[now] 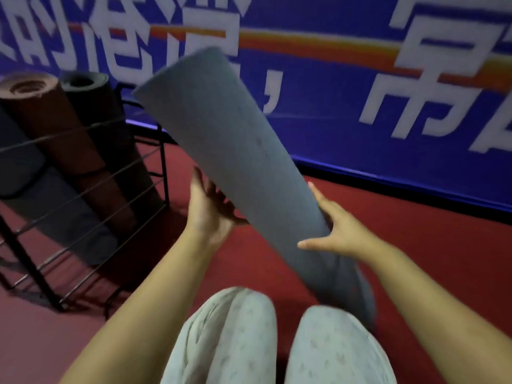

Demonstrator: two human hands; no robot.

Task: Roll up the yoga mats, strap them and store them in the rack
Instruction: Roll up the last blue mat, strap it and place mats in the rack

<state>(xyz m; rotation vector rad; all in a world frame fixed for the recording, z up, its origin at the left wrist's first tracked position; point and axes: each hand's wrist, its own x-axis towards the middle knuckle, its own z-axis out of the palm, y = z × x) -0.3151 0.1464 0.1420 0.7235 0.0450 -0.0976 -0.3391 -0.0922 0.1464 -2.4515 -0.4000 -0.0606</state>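
Over at the left of the frame, your rack (163, 173), a black wire frame, stands on the red floor (415, 245) with rolled mats leaning in it: a brown mat (63, 139) beside a dark mat (94, 106), and a dark grey one (52, 200) lower down in front. Moving toward the centre, your left hand (210, 209) cups the grey mat (230, 162) from its left side, palm against the roll and fingers curled round behind it. That rolled mat runs diagonally, its upper end tipped toward the upper left near the rack, its lower end down by your right knee (332, 342). No strap shows on the part you can see. Your right hand (340, 231) grasps the roll from the right, thumb stretched out across its front. Behind it all, a blue banner (360, 92) with large white characters fills the upper right.
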